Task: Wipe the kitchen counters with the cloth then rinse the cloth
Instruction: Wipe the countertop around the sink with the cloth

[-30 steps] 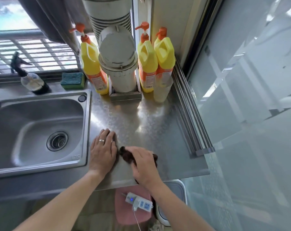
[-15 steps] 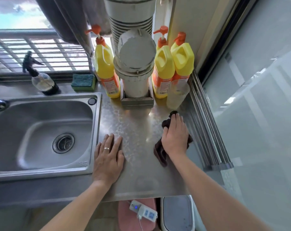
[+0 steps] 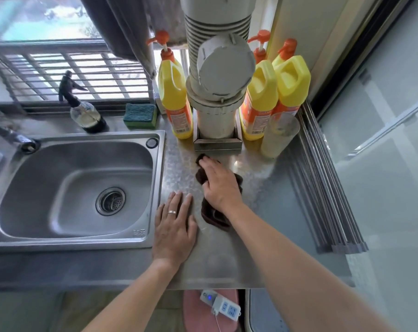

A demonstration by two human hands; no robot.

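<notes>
Head view: steel counter [image 3: 263,212] beside sink [image 3: 78,188]; right hand [image 3: 221,185] pressed flat on dark cloth [image 3: 214,215], left hand [image 3: 174,226] open, flat on counter.

Single view from the camera on my head, looking forward and steeply down, close over the worktop [image 3: 263,212]. My forearms enter from the lower edge; the sink [image 3: 78,188] lies left of my hands, sliding glass to their right.

Sink [image 3: 155,240] left; cloth [image 3: 214,218] on counter [image 3: 270,212] right; 3 bottles [image 3: 175,92] behind.
</notes>
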